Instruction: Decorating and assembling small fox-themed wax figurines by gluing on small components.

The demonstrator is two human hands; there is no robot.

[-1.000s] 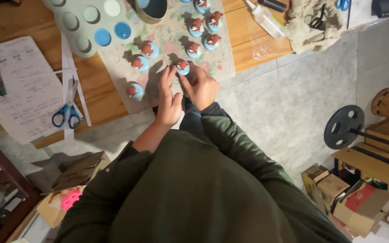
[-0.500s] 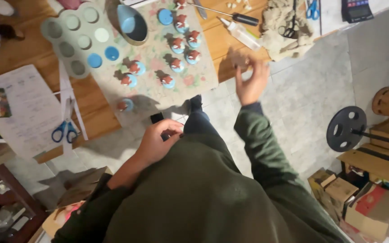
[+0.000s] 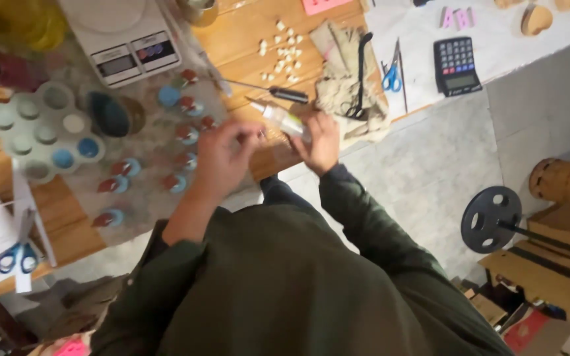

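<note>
My right hand is closed around a small pale squeeze bottle, which lies tilted with its nozzle pointing up-left over the wooden table. My left hand hovers just left of the bottle with its fingers curled towards the nozzle end. It is blurred, so whether it holds anything is unclear. Several small blue-and-red figures stand on a speckled mat to the left of my hands. A black-handled screwdriver lies just above the bottle.
On the table are a pale green mould tray, a blue bowl, a white scale, a crumpled cloth, blue scissors, a calculator and small white pieces. A dark weight plate and cardboard boxes are on the floor at right.
My right hand has come back from the table edge at right and now grips the squeeze bottle. My left hand rose from near my body to meet it. The view shifted right.
</note>
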